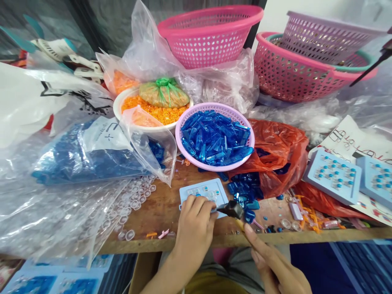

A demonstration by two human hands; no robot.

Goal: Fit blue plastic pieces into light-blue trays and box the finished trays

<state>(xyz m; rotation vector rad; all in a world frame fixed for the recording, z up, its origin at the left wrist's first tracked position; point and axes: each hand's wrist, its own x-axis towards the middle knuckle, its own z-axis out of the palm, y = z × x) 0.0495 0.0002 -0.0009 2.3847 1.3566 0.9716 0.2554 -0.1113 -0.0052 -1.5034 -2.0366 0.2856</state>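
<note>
Fingers of the left hand [196,220] bend over the near edge of a pale blue rectangular plastic tray [223,197], which lies on the brown wooden desk [159,222] and carries small clear and blue pieces; whether they pinch anything cannot be told. The right hand [272,261] is closed around the yellow handle of a dark-headed hammer [234,209], its head over the tray's near right corner, close to the left fingertips.

Just right of the tray, a pile of glossy translucent blue plastic pieces [245,188] spills beside a crumpled red plastic bag [275,141]. Behind the tray stands a round lilac plastic basket [214,168] heaped with long blue pieces. Small clear plastic rings [136,200] lie scattered to the left.
</note>
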